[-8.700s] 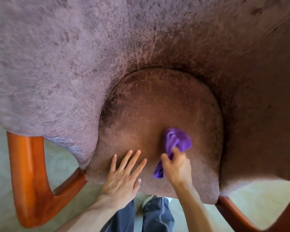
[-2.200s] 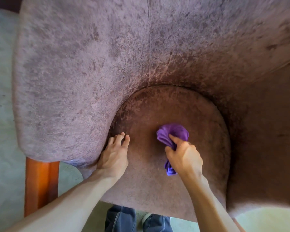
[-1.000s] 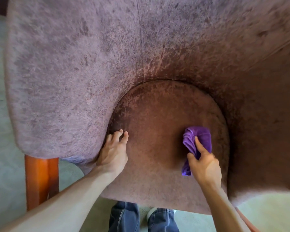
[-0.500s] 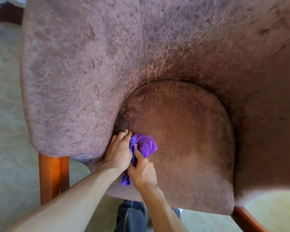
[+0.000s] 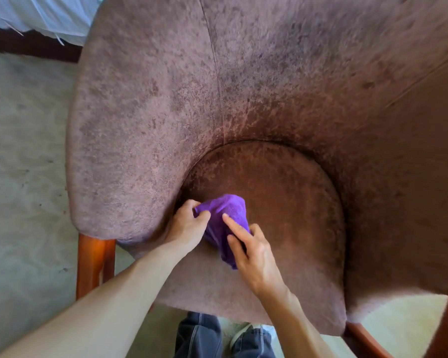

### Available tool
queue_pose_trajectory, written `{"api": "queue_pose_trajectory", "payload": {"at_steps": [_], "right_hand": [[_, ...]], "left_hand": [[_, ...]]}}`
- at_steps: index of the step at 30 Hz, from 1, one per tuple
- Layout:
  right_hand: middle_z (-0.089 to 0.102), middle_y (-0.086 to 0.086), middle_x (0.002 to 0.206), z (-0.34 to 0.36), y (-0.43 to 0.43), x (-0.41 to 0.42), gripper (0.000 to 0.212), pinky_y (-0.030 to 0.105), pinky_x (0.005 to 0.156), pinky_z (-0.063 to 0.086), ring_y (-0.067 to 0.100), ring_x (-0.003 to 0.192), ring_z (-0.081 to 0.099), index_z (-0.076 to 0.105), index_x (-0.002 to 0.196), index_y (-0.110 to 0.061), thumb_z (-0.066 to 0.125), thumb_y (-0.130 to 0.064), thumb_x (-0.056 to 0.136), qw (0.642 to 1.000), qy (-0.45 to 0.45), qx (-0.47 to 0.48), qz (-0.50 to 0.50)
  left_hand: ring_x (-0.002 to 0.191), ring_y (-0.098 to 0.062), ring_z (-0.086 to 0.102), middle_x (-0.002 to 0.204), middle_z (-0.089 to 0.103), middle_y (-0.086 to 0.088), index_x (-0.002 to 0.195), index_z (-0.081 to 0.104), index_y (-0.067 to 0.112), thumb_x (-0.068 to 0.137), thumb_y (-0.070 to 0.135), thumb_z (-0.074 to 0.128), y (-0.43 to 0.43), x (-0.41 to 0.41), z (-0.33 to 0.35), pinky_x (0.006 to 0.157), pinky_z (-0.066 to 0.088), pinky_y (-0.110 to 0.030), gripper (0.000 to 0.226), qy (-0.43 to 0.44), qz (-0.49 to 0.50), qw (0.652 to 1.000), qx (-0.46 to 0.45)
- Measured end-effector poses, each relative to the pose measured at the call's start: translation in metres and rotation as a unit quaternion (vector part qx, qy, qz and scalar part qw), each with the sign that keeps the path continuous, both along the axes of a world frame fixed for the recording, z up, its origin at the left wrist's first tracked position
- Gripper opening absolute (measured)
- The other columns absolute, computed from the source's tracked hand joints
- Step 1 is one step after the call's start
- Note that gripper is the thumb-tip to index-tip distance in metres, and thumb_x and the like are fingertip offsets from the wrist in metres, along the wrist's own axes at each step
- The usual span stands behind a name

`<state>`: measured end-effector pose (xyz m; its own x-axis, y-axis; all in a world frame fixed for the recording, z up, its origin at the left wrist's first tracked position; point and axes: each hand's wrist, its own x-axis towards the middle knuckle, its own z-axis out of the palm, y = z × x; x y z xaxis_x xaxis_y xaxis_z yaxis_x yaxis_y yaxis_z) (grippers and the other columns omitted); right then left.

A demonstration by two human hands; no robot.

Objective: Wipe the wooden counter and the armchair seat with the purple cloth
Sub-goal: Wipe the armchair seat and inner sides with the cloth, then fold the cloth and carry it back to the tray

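The bunched purple cloth (image 5: pixel 226 218) lies on the left part of the brown armchair seat (image 5: pixel 290 218). My left hand (image 5: pixel 186 223) pinches the cloth's left edge between thumb and fingers, close to the chair's inner left side. My right hand (image 5: pixel 251 251) holds the lower part of the cloth, with its index finger stretched out flat over the top of the fabric. The wooden counter is out of view.
The armchair's padded mauve back and sides (image 5: pixel 217 86) wrap around the seat. Orange wooden legs show at the lower left (image 5: pixel 92 270) and lower right (image 5: pixel 445 329). Pale floor (image 5: pixel 23 177) spreads to the left, white fabric (image 5: pixel 42 14) at the top left. My trouser legs (image 5: pixel 212 337) are below the seat.
My right hand swept the cloth from the seat's right side to its left. My left hand, which rested on the seat edge, now pinches the cloth too.
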<state>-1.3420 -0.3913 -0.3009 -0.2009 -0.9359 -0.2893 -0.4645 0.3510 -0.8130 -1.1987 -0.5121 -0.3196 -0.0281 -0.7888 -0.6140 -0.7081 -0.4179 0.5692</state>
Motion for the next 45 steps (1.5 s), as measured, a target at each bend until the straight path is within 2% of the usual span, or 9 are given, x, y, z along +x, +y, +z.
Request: {"api": "queue_pose_trajectory", "payload": {"at_steps": [6, 10, 15, 20, 22, 25, 33, 38, 45], "right_hand": [[0.062, -0.012, 0.084, 0.077, -0.030, -0.080, 0.115, 0.013, 0.081, 0.047, 0.006, 0.082, 0.063, 0.013, 0.154, -0.052, 0.087, -0.022, 0.073, 0.991, -0.003, 0.015, -0.130], [0.066, -0.013, 0.092, 0.157, -0.050, -0.124, 0.055, 0.034, 0.089, 0.053, 0.011, 0.091, 0.064, 0.068, 0.122, -0.033, 0.086, -0.020, 0.071, 0.988, 0.126, -0.013, -0.089], [0.061, -0.011, 0.092, 0.269, -0.055, -0.176, 0.041, 0.025, 0.081, 0.047, 0.007, 0.089, 0.058, 0.067, 0.096, -0.037, 0.087, -0.016, 0.068, 0.989, 0.134, -0.048, -0.043], [0.064, -0.011, 0.096, 0.395, -0.050, -0.220, 0.056, 0.010, 0.075, 0.043, 0.001, 0.088, 0.062, 0.061, 0.095, -0.049, 0.083, -0.007, 0.066, 0.985, 0.128, -0.102, -0.061], [0.072, -0.007, 0.087, 0.449, -0.044, -0.238, 0.052, 0.016, 0.066, 0.049, 0.005, 0.073, 0.067, 0.065, 0.095, -0.045, 0.080, -0.003, 0.068, 0.982, 0.117, -0.123, -0.081], [0.074, 0.003, 0.078, 0.528, -0.027, -0.264, 0.051, 0.029, 0.052, 0.053, 0.025, 0.058, 0.070, 0.068, 0.109, -0.032, 0.077, 0.001, 0.072, 0.979, 0.073, -0.144, -0.123], [0.077, 0.010, 0.083, 0.715, 0.052, -0.308, 0.033, 0.039, 0.073, 0.054, 0.022, 0.078, 0.071, 0.079, 0.088, -0.010, 0.090, -0.026, 0.063, 0.954, -0.028, -0.210, -0.214], [0.072, 0.027, 0.106, 0.802, 0.110, -0.300, 0.044, 0.037, 0.073, 0.059, 0.035, 0.092, 0.073, 0.074, 0.109, -0.004, 0.087, -0.004, 0.067, 0.894, -0.107, -0.334, -0.279], [0.073, 0.017, 0.114, 0.863, 0.217, -0.245, 0.062, 0.035, 0.073, 0.059, 0.028, 0.097, 0.071, 0.057, 0.131, -0.017, 0.081, 0.000, 0.076, 0.739, -0.060, -0.485, -0.463]], "left_hand": [[0.068, 0.003, 0.061, 0.076, 0.070, 0.012, 0.091, 0.066, 0.029, 0.073, 0.022, 0.059, -0.016, -0.027, 0.070, 0.058, 0.040, -0.013, 0.021, 0.102, -0.015, 0.995, 0.008], [0.076, -0.011, 0.060, 0.078, 0.068, 0.014, 0.093, 0.069, 0.023, 0.057, 0.038, 0.060, -0.027, -0.067, 0.137, 0.077, 0.043, -0.031, 0.040, 0.216, -0.138, 0.961, 0.101], [0.118, -0.002, 0.062, 0.120, 0.072, 0.014, 0.115, 0.073, 0.038, 0.071, 0.090, 0.054, -0.042, -0.125, 0.248, 0.108, 0.038, -0.030, 0.070, 0.290, -0.196, 0.927, 0.136], [0.107, -0.007, 0.069, 0.111, 0.075, 0.009, 0.111, 0.073, 0.035, 0.075, 0.081, 0.063, -0.054, -0.176, 0.374, 0.095, 0.051, -0.026, 0.059, 0.334, -0.251, 0.908, 0.032], [0.096, 0.002, 0.069, 0.104, 0.076, 0.014, 0.101, 0.076, 0.041, 0.068, 0.081, 0.068, -0.052, -0.200, 0.429, 0.080, 0.050, -0.013, 0.052, 0.353, -0.252, 0.900, -0.049], [0.108, 0.000, 0.063, 0.119, 0.065, 0.014, 0.088, 0.076, 0.031, 0.058, 0.076, 0.075, -0.048, -0.236, 0.509, 0.095, 0.051, -0.022, 0.054, 0.361, -0.252, 0.884, -0.160], [0.077, 0.001, 0.065, 0.081, 0.070, 0.020, 0.089, 0.066, 0.042, 0.074, 0.091, 0.044, -0.007, -0.309, 0.712, 0.063, 0.049, -0.012, 0.056, 0.402, -0.322, 0.785, -0.344], [0.075, 0.006, 0.063, 0.078, 0.071, 0.018, 0.085, 0.066, 0.035, 0.083, 0.074, 0.046, 0.036, -0.342, 0.810, 0.062, 0.045, -0.008, 0.044, 0.490, -0.331, 0.724, -0.355], [0.078, -0.002, 0.067, 0.090, 0.073, 0.007, 0.094, 0.070, 0.027, 0.092, 0.062, 0.052, 0.130, -0.367, 0.889, 0.069, 0.054, -0.026, 0.039, 0.569, -0.424, 0.651, -0.270]]}}
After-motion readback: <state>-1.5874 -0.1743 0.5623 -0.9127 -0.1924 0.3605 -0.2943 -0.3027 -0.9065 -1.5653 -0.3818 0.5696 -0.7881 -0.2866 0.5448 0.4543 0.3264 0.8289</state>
